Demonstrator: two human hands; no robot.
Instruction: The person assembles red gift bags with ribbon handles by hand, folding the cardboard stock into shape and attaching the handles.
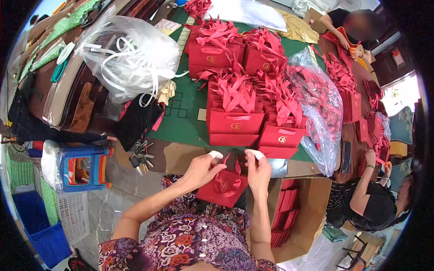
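Note:
A small red paper gift bag (pixel 216 193) with a gold logo and red ribbon is in front of my body, below the table's edge. At its upper left, my left hand (pixel 203 170) is closed, with thumb and fingers close to the ribbon. My right hand (pixel 258 175) pinches by the ribbon on the other side. White coverings wrap fingertips on both hands. Just beyond them, red gift bags with ribbon bows (pixel 236 122) stand packed in rows on the green table mat (pixel 178 131). The exact grip on the thin ribbon is hard to make out.
An open cardboard box (pixel 312 217) holding red bags stands at my right. Clear plastic packing (pixel 312 151) lies by the bag rows. A clear bag of white ribbon (pixel 131 56), hanging keys (pixel 141 158) and stacked stools (pixel 86 167) are leftward. Two people handle red items at right.

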